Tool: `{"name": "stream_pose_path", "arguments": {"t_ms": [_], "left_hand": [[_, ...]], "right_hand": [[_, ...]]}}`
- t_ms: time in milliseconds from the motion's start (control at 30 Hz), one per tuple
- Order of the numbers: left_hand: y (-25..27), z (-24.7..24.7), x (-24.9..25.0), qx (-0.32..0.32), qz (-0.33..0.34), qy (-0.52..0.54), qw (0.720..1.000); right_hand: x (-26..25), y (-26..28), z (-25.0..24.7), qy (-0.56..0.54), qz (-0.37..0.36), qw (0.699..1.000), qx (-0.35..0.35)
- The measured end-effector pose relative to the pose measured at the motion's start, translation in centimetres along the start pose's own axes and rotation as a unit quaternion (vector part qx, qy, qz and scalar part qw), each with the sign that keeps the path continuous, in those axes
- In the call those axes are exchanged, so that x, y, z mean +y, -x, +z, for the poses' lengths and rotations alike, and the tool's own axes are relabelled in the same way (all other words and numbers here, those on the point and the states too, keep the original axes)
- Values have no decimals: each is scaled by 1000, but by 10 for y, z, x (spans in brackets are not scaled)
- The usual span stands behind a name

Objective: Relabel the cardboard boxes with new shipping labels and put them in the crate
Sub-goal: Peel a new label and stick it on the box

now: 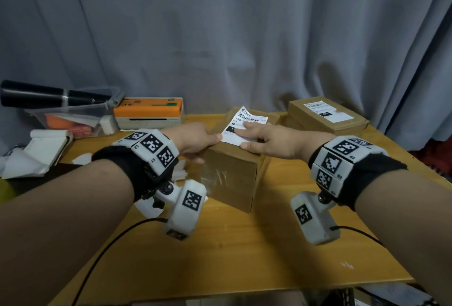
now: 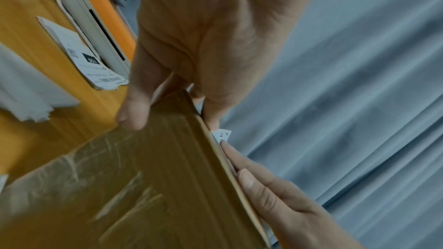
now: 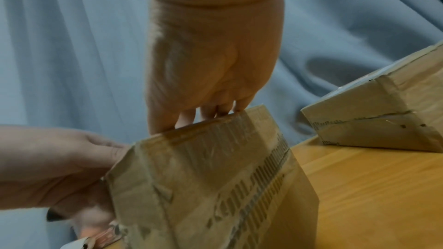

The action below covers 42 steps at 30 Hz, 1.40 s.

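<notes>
A brown cardboard box (image 1: pixel 234 176) stands in the middle of the wooden table (image 1: pixel 244 244). A white shipping label (image 1: pixel 249 119) lies on its top face. My right hand (image 1: pixel 252 135) lies flat on the label, fingers straight and pressing it down. My left hand (image 1: pixel 208 148) grips the box's top left edge. In the left wrist view the left thumb (image 2: pixel 131 116) is on the taped side of the box (image 2: pixel 143 186) and a finger reaches over the top beside the label (image 2: pixel 224 133). The right wrist view shows the right fingers (image 3: pixel 208 113) over the box's (image 3: pixel 203 177) top edge.
A second labelled cardboard box (image 1: pixel 327 119) sits at the back right. An orange and white label printer (image 1: pixel 149 112) stands at the back left, beside a clear plastic bin (image 1: pixel 73 115) holding a black roll. Label sheets (image 1: pixel 39 151) and paper scraps (image 1: pixel 181 171) lie left. Grey curtain behind.
</notes>
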State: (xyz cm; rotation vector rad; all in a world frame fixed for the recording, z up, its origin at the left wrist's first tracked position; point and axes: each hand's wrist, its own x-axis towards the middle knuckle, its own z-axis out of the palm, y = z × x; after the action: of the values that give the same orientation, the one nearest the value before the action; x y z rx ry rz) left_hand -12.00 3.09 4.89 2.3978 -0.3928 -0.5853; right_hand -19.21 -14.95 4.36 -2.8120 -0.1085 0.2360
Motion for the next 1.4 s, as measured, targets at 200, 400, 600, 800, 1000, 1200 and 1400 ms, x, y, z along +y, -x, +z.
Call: {"name": "stream_pose_path", "arguments": {"t_ms": [200, 400, 600, 800, 1000, 1200, 1400], "left_hand": [[-17, 2, -2, 70, 19, 75, 995], [-38, -1, -1, 84, 25, 187, 978], [-50, -15, -3, 85, 29, 177, 980], [-55, -16, -6, 63, 28, 203, 977], [-59, -19, -8, 61, 24, 199, 978], [-62, -19, -11, 75, 46, 162, 983], [-65, -17, -1, 168, 135, -173, 961]], "right_hand": [[-2, -17, 11, 59, -9, 998, 1], [-8, -41, -4, 52, 41, 998, -18], [-14, -50, 10, -48, -40, 998, -18], [16, -48, -11, 2, 36, 999, 7], [-20, -60, 5, 70, -31, 997, -18], [0, -56, -6, 62, -24, 997, -29], [10, -56, 1, 134, 19, 991, 15]]}}
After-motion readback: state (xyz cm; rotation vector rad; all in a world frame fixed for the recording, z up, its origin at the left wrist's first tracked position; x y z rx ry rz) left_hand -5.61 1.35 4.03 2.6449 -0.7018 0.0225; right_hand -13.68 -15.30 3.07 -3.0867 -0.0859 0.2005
